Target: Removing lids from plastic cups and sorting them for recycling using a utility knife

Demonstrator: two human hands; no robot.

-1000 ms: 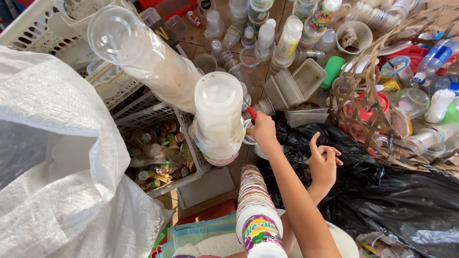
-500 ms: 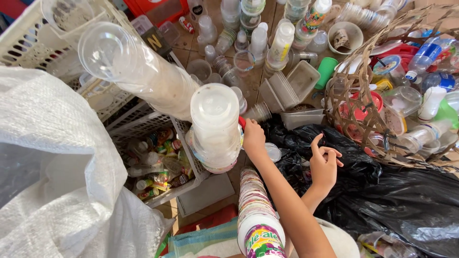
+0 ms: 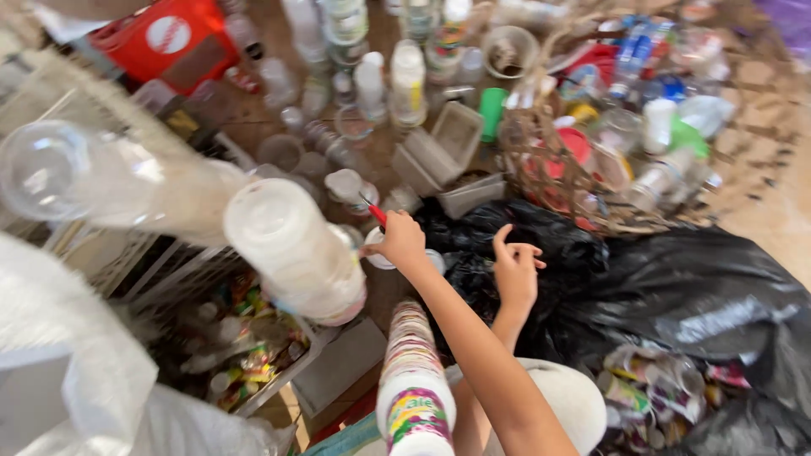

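Presently a small red-handled tool (image 3: pixel 376 213) is pinched in the fingers of the left hand (image 3: pixel 404 241), its thin tip pointing toward eleven o'clock over a shallow clear plastic cup (image 3: pixel 348 183) on the floor. What kind of tool it is cannot be told through the blur. The right hand (image 3: pixel 515 272) is held just to the three o'clock side, over a crumpled black plastic bag (image 3: pixel 642 287), with the index finger raised and the other fingers loosely curled; nothing is seen grasped in it.

Several hazards can be judged from this arrangement. A tall leaning stack of clear plastic cups (image 3: pixel 296 253) stands close at nine o'clock of the left hand, and a second long stack of translucent cups (image 3: pixel 110 181) lies tilted beyond it; either could be toppled by a careless sweep of the left forearm. A column of white cups with coloured printed rims (image 3: pixel 412 371) rises directly beneath the left arm at six o'clock and could be knocked over if the elbow is lowered. The tool's tip, if sharp, could slip on smooth plastic and meet the right hand, which is held near. Loose clear bottles (image 3: pixel 407 80) at twelve o'clock could be scattered by any falling stack.
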